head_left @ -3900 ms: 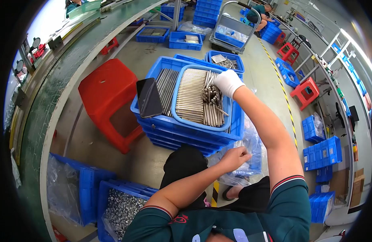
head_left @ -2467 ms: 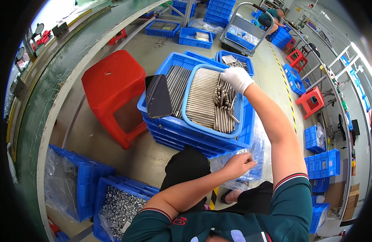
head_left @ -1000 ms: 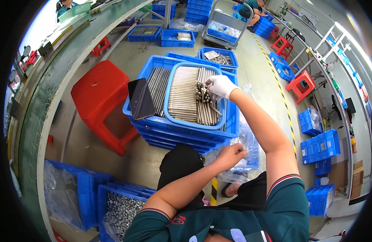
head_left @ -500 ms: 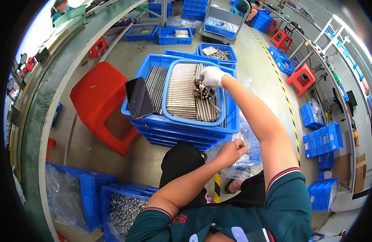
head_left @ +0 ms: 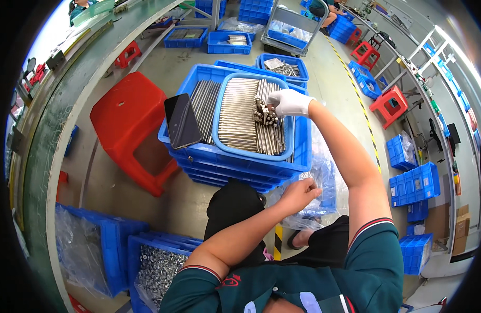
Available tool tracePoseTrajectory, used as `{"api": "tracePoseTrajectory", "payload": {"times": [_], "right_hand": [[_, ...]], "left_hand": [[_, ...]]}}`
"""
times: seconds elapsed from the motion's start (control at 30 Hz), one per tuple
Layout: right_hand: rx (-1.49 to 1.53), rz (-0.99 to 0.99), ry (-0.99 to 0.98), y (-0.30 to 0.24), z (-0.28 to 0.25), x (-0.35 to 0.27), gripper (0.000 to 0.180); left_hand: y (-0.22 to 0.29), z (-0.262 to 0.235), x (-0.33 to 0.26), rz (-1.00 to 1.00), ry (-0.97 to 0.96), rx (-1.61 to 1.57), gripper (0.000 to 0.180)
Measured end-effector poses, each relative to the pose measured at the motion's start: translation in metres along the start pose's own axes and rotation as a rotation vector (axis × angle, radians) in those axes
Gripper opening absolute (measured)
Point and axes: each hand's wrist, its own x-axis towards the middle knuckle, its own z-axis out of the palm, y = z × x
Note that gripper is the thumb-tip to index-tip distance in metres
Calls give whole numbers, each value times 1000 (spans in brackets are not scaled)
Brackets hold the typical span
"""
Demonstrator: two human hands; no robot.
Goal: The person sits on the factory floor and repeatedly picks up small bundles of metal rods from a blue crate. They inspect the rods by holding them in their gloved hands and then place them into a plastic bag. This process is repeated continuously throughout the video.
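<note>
Our gloved right hand [head_left: 288,102] grip closed on a bundle of rods [head_left: 265,111] over one tray [head_left: 251,154], one phone [head_left: 182,121] left of it, our bare left hand [head_left: 299,194] pinching one bag [head_left: 317,180].

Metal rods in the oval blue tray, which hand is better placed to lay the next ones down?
Right, probably. The gloved right hand is already over the blue tray, gripping a bundle of metal rods. The bare left hand is down at the clear plastic bag, away from the tray.

Left hand [head_left: 299,194] fingertips hidden in clear bag [head_left: 316,201]; contents unclear. Right glove [head_left: 290,102] covers rod [head_left: 265,112] tops. Far bins' [head_left: 235,40] parts too small to ID.
</note>
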Motion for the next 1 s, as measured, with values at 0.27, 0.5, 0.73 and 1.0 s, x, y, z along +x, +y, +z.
{"api": "tracePoseTrajectory", "payload": {"times": [0.27, 0.5, 0.73, 1.0], "right_hand": [[-303, -243, 171, -2, 22, -31, 45], [-127, -93, 348, -9, 32, -17, 34], [-43, -160, 406, 2, 46, -20, 35], [-69, -206, 456, -9, 42, -31, 34]], "left_hand": [[-2, 1, 0, 16, 10, -12, 28], [0, 5, 1, 7, 3, 9, 30], [1, 5, 1, -2, 4, 34, 32], [1, 5, 1, 14, 13, 20, 30]]}}
